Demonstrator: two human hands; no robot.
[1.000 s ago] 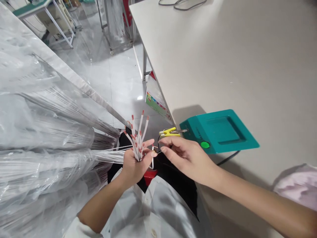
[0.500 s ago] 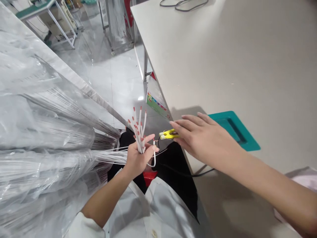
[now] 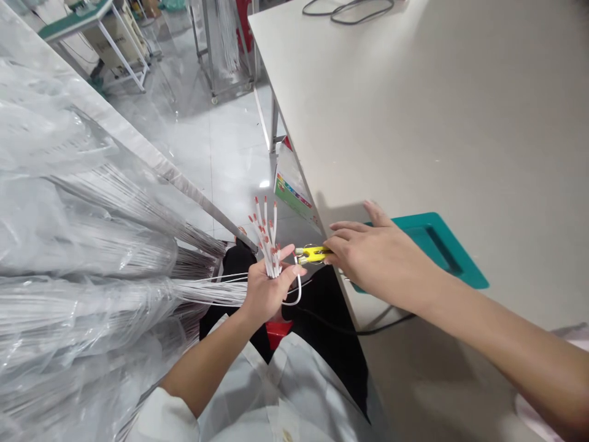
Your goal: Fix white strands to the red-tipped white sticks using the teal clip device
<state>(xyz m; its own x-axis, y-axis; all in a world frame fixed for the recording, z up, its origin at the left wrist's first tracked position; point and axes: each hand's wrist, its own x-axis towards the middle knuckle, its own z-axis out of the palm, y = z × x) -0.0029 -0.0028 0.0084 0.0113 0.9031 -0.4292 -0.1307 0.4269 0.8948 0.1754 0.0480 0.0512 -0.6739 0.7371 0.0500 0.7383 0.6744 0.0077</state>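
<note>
My left hand (image 3: 265, 293) grips upright red-tipped wires (image 3: 267, 240); just right of them, my right hand (image 3: 377, 258) pinches the yellow clip (image 3: 311, 254), lying level, tip toward them.

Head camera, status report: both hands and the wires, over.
Left hand grips red-tipped wires. Right hand pinches yellow clip by teal box. Nothing between.

No legible text, brand, number or sign anywhere in view. One printed item: white card or packet with multicoloured printed band (image 3: 291, 191), hanging at the near edge of the pale grey worktable (image 3: 414, 110); its print is too small and blurred to read. Teal plastic box-shaped device (image 3: 432, 245): no marking visible.
</note>
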